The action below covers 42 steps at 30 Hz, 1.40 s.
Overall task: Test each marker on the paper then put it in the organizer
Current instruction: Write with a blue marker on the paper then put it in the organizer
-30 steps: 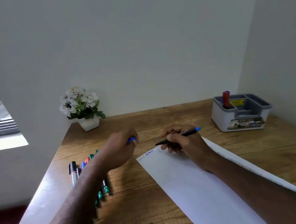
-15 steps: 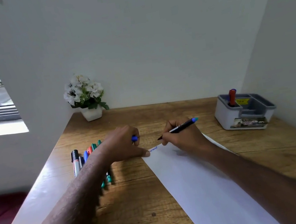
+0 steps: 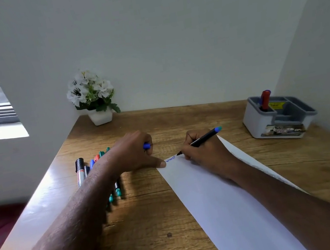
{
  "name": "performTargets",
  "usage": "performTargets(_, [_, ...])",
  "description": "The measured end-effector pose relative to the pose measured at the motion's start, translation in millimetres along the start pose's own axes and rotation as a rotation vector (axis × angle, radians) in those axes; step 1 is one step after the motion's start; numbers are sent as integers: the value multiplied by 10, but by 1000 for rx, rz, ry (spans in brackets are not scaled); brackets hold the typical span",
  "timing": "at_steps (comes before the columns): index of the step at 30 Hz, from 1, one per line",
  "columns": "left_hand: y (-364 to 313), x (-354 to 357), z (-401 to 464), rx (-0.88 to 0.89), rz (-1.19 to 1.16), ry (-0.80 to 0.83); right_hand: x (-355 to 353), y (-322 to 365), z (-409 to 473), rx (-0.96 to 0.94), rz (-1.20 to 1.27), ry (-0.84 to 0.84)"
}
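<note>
The marker (image 3: 202, 139) is held in the right hand (image 3: 205, 153), its barrel slanting up and to the right with the blue end cap above the knuckles and the dark tip down at the far left corner of the paper (image 3: 226, 201). The tip meets the sheet just right of a short line of blue writing (image 3: 170, 159). The right hand's fingers are curled tightly round the barrel in a writing grip, and the heel of the hand rests on the sheet.

The left hand (image 3: 133, 151) lies on the table (image 3: 153, 224) just left of the paper. Its fingers are curled round a blue cap (image 3: 147, 146), of which only a small end shows at the knuckles. Its thumb (image 3: 159, 163) stretches out and presses the paper's corner, touching the edge beside the writing.

A row of loose markers (image 3: 94, 172) lies on the table under and behind the left forearm; most of the row is hidden by the arm, and their number cannot be counted. The organizer (image 3: 267, 123) stands well apart at the far right of the table, with a red marker (image 3: 265, 100) upright in its rear left compartment. The label on its front is too blurred to read. A potted plant (image 3: 93, 97) with white flowers stands in the far left corner. The paper's near end is cut off by the lower edge of the view.
</note>
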<state>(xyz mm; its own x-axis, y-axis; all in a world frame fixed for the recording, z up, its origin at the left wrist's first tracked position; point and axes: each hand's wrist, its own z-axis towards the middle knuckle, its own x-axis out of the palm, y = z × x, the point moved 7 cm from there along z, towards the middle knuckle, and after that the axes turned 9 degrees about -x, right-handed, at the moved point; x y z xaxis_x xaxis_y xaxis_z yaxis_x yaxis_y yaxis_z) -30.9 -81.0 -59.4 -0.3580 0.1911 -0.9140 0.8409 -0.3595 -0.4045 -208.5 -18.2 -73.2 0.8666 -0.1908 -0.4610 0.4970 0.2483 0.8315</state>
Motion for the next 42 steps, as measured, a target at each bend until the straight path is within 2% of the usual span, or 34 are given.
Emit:
performTargets(5, [10,-1,-5,-5,-14,10,-100,24,46,-13,-17,-26])
performTargets(13, [3,4,-7,-10,-4,26,-10,22,34,-66,-37,31])
performTargets(42, [-21,-5,-38,9,-31,23,-38,6,27,-36,-43,7])
